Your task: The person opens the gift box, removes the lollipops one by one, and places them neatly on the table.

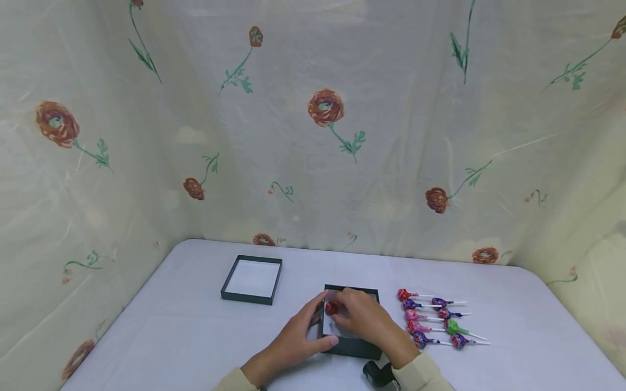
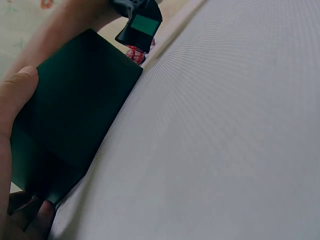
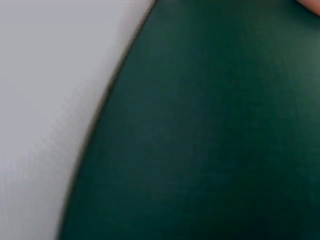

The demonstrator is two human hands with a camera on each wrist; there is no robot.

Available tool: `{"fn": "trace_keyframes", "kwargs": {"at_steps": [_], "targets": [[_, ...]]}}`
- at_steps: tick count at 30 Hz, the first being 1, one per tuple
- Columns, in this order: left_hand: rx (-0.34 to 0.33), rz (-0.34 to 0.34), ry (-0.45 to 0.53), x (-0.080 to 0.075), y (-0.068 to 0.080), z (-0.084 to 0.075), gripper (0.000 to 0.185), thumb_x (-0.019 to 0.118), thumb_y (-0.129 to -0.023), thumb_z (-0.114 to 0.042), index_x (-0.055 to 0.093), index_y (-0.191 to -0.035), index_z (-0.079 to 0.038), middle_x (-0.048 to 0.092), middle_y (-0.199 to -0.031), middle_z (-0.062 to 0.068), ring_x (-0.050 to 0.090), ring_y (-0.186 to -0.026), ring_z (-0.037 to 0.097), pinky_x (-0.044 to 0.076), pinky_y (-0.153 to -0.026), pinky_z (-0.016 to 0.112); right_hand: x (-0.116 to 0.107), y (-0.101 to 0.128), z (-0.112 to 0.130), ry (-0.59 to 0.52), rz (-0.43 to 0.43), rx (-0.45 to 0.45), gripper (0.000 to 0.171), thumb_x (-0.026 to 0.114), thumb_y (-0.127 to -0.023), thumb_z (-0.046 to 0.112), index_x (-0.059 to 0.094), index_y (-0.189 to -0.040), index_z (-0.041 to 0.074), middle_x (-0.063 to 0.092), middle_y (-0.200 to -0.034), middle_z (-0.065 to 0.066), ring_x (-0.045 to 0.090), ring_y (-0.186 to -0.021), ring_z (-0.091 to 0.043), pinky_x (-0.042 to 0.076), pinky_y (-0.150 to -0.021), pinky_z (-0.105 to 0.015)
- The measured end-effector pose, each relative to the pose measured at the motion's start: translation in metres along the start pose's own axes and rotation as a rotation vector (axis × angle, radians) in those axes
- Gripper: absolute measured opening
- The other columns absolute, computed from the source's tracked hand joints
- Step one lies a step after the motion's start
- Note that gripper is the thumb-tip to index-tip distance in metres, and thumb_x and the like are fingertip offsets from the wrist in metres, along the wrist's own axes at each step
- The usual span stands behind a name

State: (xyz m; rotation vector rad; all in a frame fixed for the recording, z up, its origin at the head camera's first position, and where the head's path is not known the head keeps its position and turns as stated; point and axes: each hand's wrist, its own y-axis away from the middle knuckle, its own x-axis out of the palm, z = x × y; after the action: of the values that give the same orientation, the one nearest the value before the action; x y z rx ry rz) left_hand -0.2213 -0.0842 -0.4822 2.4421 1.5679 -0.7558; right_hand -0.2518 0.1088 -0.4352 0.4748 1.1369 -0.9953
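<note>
A dark green box (image 1: 352, 347) with a pale inside stands near the front of the table. My left hand (image 1: 295, 334) grips its left side, thumb at the near wall and fingers along the left wall. The left wrist view shows that thumb (image 2: 20, 90) on the green box (image 2: 80, 105). Reaching into the box from the right, my right hand (image 1: 369, 320) pinches a red-wrapped lollipop (image 1: 331, 308) by the left wall. The lollipop's stick is hidden. Only the box's green wall (image 3: 200, 125) fills most of the right wrist view, with a bit of fingertip at the corner.
Right of the box lie several wrapped lollipops in two columns, among them a red one (image 1: 403, 294) and a green one (image 1: 454, 327). A green-rimmed lid (image 1: 248, 298), white inside, lies at the back left. Flowered curtain (image 1: 313, 206) surrounds the white table (image 1: 195, 336).
</note>
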Motion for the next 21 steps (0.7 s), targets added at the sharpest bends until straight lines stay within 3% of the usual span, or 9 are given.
{"fn": "trace_keyframes", "kwargs": {"at_steps": [13, 21], "targets": [[-0.036, 0.001, -0.010, 0.0006, -0.0009, -0.0010, 0.080, 0.067, -0.087, -0.047, 0.022, -0.152, -0.033, 0.031, -0.155, 0.004, 0.039, -0.136, 0.023, 0.038, -0.108, 0.044, 0.0010, 0.0003, -0.0010, -0.043, -0.005, -0.002, 0.013, 0.075, -0.083, 0.015, 0.068, -0.095, 0.017, 0.063, -0.086, 0.009, 0.059, -0.080, -0.004, 0.056, -0.076, -0.030], [-0.029, -0.004, -0.021, 0.0005, -0.0013, -0.0007, 0.081, 0.067, -0.087, -0.046, 0.023, -0.153, -0.031, 0.031, -0.155, 0.005, 0.039, -0.136, 0.024, 0.039, -0.108, 0.045, 0.0004, -0.0006, 0.0010, -0.022, 0.006, 0.026, 0.023, 0.075, -0.084, 0.019, 0.070, -0.105, 0.012, 0.065, -0.086, 0.006, 0.058, -0.076, -0.005, 0.055, -0.070, -0.028]]}}
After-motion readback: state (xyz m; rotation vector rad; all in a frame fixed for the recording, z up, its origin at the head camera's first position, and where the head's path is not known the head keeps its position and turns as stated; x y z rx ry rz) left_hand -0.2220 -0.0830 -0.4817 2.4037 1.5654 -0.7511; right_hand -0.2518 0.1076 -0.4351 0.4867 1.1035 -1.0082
